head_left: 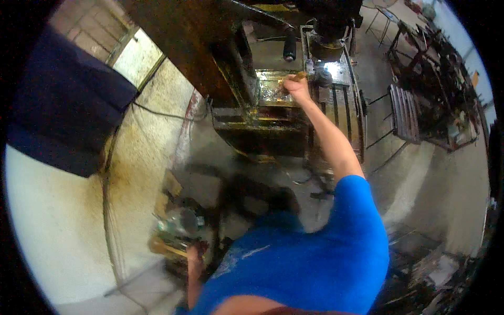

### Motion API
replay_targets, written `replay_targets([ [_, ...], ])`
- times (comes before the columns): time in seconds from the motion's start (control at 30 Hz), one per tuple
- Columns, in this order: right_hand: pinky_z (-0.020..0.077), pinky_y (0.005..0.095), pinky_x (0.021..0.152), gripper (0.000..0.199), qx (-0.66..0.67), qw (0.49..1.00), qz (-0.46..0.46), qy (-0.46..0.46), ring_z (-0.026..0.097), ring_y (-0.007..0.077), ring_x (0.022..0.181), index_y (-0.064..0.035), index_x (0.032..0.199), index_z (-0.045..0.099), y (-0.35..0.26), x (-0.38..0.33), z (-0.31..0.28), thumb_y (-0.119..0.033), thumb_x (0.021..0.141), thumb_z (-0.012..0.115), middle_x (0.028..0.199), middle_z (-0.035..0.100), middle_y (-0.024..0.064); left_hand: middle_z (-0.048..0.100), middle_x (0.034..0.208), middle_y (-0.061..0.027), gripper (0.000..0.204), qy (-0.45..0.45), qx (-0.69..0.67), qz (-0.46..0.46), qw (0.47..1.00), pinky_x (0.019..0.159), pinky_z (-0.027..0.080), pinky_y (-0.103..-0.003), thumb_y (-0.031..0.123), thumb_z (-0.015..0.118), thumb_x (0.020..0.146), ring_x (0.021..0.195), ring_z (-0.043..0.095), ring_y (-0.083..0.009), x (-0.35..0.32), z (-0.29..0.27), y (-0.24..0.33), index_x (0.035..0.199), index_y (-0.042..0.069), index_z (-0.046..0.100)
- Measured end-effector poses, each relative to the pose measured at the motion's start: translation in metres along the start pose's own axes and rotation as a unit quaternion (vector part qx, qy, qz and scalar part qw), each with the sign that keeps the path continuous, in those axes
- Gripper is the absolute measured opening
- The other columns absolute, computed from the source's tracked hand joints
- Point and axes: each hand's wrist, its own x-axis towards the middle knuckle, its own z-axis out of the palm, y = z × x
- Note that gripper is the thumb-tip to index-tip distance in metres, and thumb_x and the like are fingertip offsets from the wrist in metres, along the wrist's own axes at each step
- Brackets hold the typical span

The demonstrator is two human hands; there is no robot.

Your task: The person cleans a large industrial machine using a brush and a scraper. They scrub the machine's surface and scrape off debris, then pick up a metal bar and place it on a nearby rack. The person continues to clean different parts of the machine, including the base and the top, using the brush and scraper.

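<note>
My right arm reaches out to a large metalworking machine (335,100) with a slotted table. At the end of it, my right hand (297,89) is closed over an oily metal tray (270,86) beside that table. A short brown piece (300,76), like a handle, sticks out of the fist; its other end is hidden. Low on the left, my left hand (195,252) is at a cluttered stand (176,247), by a greenish clear container (169,227). Blur hides its fingers and whatever they may touch.
A black-handled lever (290,46) hangs over the tray, left of the lit machine head (326,44). A dark cloth (63,105) and loose cables (109,210) are along the left wall. On the right stand a slatted metal seat (404,113) and piled metal frames (436,89).
</note>
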Motion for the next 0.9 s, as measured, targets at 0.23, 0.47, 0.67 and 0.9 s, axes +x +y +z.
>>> replay_targets([
  [0.23, 0.0345, 0.0259, 0.047, 0.008, -0.048, 0.998, -0.032, -0.002, 0.040, 0.0093, 0.052, -0.0009, 0.066, 0.048, 0.060, 0.057, 0.047, -0.006, 0.069, 0.055, 0.060, 0.048, 0.0009, 0.057, 0.085, -0.0142, 0.032, -0.093, -0.110, -0.199, 0.969, 0.050, 0.044, -0.037, 0.021, 0.046, 0.083, 0.071, 0.056, -0.0277, 0.100, -0.036, 0.102, 0.108, 0.002, 0.047],
  [0.47, 0.0400, 0.0293, 0.053, 0.025, 0.002, 0.988, 0.014, -0.155, 0.046, 0.0112, 0.056, -0.0025, 0.066, 0.057, 0.153, 0.137, 0.081, -0.027, 0.068, 0.060, 0.057, 0.057, 0.0014, 0.054, 0.096, -0.0167, 0.032, -0.013, -0.383, -0.286, 0.878, 0.077, 0.046, -0.046, 0.017, 0.044, 0.083, 0.087, 0.056, -0.0321, 0.160, -0.046, 0.084, 0.112, 0.001, 0.046],
  [0.67, 0.0415, 0.0282, 0.060, 0.018, -0.013, 0.977, -0.013, -0.214, 0.052, 0.0130, 0.066, -0.0033, 0.076, 0.057, 0.097, 0.128, 0.070, -0.020, 0.069, 0.056, 0.068, 0.056, 0.0034, 0.054, 0.103, -0.0194, 0.035, -0.025, -0.339, -0.320, 0.884, 0.080, 0.046, -0.039, 0.010, 0.042, 0.085, 0.090, 0.056, -0.0289, 0.187, -0.038, 0.108, 0.118, -0.003, 0.037],
  [0.9, 0.0430, 0.0322, 0.066, 0.023, -0.111, 0.938, -0.026, -0.329, 0.056, 0.0200, 0.075, -0.0043, 0.086, 0.057, 0.088, 0.150, 0.041, -0.022, 0.071, 0.058, 0.080, 0.060, 0.0099, 0.057, 0.096, -0.0167, 0.035, -0.002, -0.320, -0.292, 0.901, 0.074, 0.048, -0.038, 0.008, 0.055, 0.073, 0.086, 0.058, -0.0260, 0.212, -0.040, 0.127, 0.105, -0.002, 0.050],
])
